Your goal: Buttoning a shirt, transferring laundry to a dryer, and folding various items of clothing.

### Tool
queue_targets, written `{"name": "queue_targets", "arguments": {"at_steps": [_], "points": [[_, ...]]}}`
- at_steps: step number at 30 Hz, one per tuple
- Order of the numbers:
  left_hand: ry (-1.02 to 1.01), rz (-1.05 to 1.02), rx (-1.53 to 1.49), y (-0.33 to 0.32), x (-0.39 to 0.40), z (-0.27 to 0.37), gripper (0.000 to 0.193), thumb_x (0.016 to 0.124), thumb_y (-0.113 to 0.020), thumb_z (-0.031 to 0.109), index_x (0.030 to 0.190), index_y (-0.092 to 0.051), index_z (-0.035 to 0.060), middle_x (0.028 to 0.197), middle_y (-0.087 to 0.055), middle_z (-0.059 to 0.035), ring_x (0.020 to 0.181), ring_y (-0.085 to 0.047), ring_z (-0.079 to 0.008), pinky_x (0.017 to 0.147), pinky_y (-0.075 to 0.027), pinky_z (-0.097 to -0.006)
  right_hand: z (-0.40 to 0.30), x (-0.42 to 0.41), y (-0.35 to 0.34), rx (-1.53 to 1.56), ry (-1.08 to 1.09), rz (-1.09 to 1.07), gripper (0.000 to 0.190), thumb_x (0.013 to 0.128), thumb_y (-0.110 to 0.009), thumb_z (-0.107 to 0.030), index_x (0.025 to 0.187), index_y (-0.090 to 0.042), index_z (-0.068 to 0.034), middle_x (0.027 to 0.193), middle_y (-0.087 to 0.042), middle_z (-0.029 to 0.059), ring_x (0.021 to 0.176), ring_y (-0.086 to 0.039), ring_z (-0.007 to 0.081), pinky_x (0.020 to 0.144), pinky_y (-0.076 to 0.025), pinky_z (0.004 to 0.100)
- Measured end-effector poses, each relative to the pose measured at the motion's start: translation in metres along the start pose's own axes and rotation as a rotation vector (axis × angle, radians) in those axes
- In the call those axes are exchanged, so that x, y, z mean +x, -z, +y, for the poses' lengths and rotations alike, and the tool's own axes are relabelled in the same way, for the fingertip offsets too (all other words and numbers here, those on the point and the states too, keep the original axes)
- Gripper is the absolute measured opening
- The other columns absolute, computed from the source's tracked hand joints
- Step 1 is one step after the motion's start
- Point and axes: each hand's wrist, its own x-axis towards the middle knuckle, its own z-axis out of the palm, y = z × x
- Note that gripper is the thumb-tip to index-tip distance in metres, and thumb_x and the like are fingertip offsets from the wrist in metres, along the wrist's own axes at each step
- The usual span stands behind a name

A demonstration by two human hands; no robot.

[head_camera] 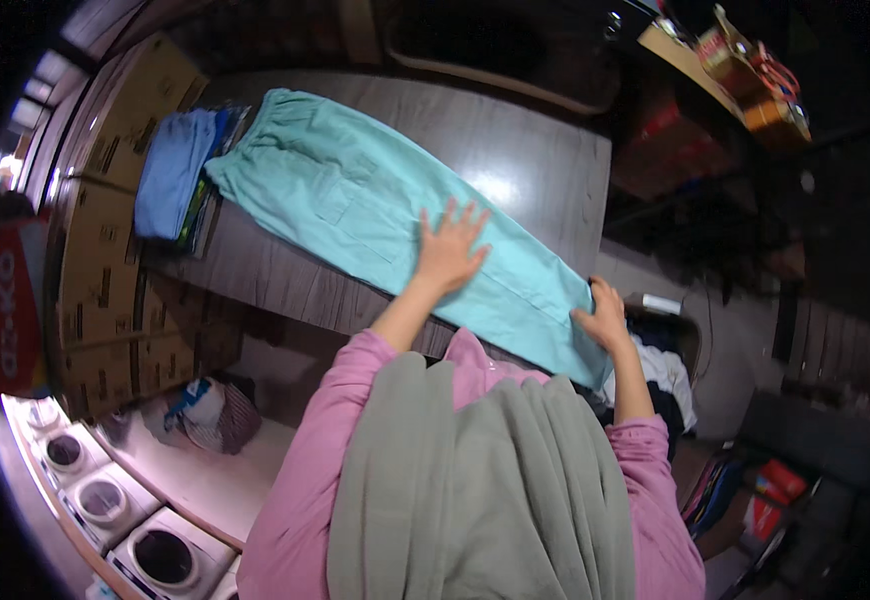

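Observation:
Light turquoise trousers (375, 202) with an elastic waistband and a cargo pocket lie lengthwise, one leg over the other, on a grey wood-grain table (547, 169). The waistband is at the far left and the hems are at the near right. My left hand (450, 251) rests flat on the middle of the leg, fingers spread. At the hem end is my right hand (606, 315), its thumb on the cloth and its fingers bent at the edge. Whether those fingers pinch the fabric is not visible.
Folded blue garments (176, 172) lie beside the waistband, against stacked cardboard boxes (104, 255). White front-loading machines (104, 501) line the lower left. A stuffed bag (221, 416) sits on the floor. White and dark clothes (660, 375) are heaped right of the table.

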Motion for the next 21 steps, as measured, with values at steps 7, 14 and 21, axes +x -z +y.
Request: {"name": "queue_targets", "arguments": {"at_steps": [7,14,21], "points": [[0.043,-0.193,-0.037,-0.013,0.005,0.031,0.059,0.090,-0.042,0.045,0.143,-0.028,0.0239,0.150,-0.022,-0.0022,0.139,-0.013,-0.0306,0.102,-0.004,-0.0694,-0.030,0.013,0.059,0.371,0.014,-0.242,0.043,0.066,-0.067,-0.014,0.103,-0.056,0.005,0.084,-0.061,0.0151,0.079,-0.058,0.0244,0.078,-0.046,0.0324],[0.246,-0.123,-1.074,-0.010,-0.047,0.036,0.058,0.094,-0.041,0.040,0.141,-0.028,0.0082,0.146,-0.031,-0.0100,0.133,-0.029,-0.0288,0.108,-0.019,-0.0450,-0.140,0.075,0.115,0.739,0.069,-0.723,0.032,0.079,-0.066,-0.017,0.105,-0.060,0.002,0.092,-0.064,0.0050,0.082,-0.058,0.0112,0.075,-0.046,0.0260],[0.801,0.396,-2.620,0.014,-0.089,-0.013,0.052,0.096,-0.033,0.042,0.133,-0.041,0.0058,0.133,-0.048,-0.0092,0.121,-0.046,-0.0246,0.105,-0.035,-0.0407,-0.253,0.186,0.022,1.484,-0.073,-0.401,0.029,0.088,-0.058,-0.023,0.101,-0.058,0.003,0.099,-0.064,0.0147,0.088,-0.063,0.0252,0.074,-0.049,0.0321]]}}
